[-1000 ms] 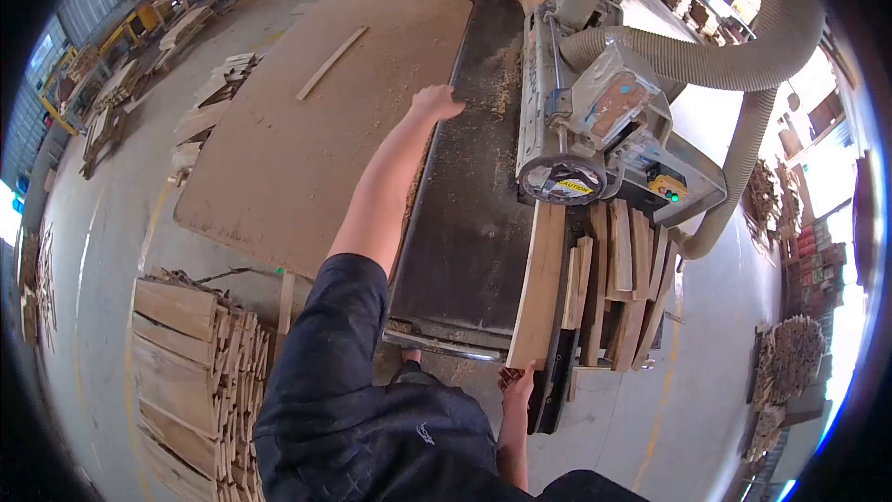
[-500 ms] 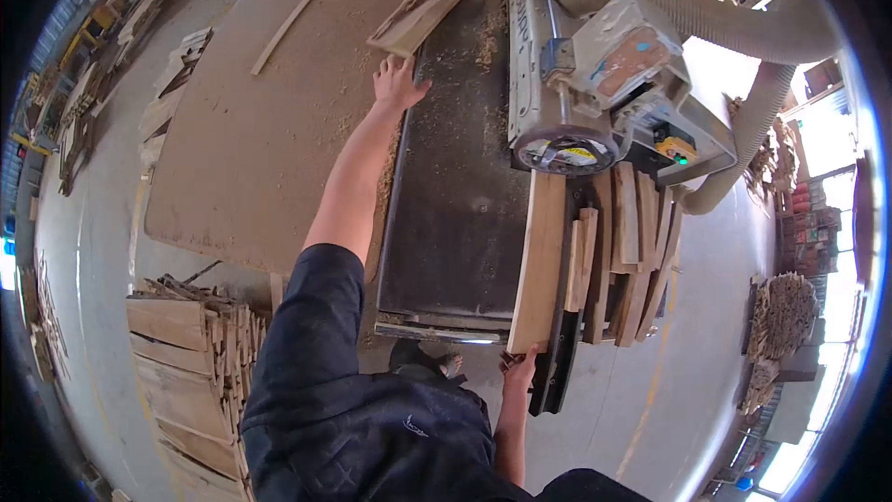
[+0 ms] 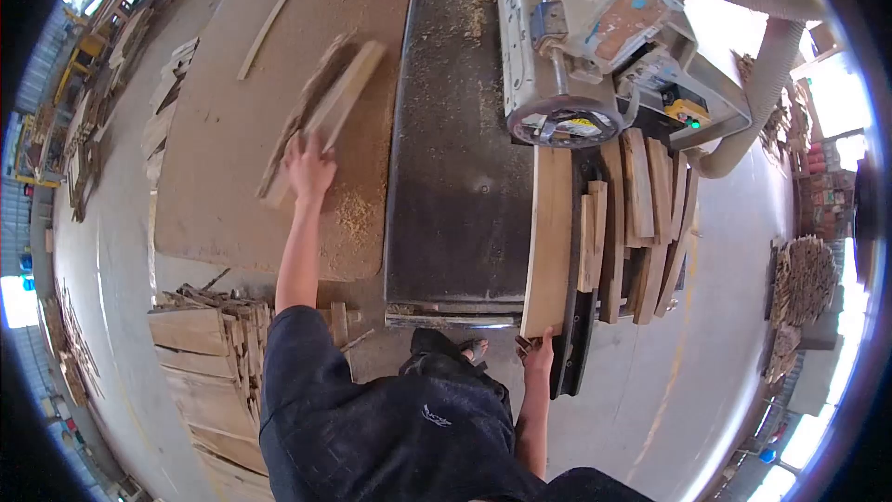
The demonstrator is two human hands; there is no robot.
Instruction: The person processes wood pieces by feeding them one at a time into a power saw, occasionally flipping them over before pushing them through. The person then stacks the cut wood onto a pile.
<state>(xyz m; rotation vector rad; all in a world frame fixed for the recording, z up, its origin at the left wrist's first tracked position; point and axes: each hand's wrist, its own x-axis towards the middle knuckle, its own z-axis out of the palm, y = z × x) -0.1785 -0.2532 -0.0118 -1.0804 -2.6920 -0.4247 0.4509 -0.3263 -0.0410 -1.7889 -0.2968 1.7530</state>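
Observation:
My left hand (image 3: 309, 170) is stretched out to the left, its fingers over the near part of a rough-edged wooden offcut (image 3: 325, 116) on the brown sheet. The offcut is smeared by motion and looks like two pieces side by side, one with dark bark. Down at the front edge, my right hand (image 3: 536, 351) grips the near end of a long pale board (image 3: 550, 251). That board lies along the dark machine table (image 3: 455, 214), its far end hidden under the saw machine (image 3: 567, 121).
Several short wooden pieces (image 3: 641, 191) lie right of the board, beside a black metal rail (image 3: 578, 344). A thin strip (image 3: 270, 26) rests on the brown sheet (image 3: 214, 195). Stacked boards (image 3: 200, 363) stand on the floor at left. A ribbed hose (image 3: 776, 84) runs from the machine.
My left hand has moved onto the wooden offcut and brought it nearer and left, off the dark table's edge onto the brown sheet. My right hand stays at the board's end.

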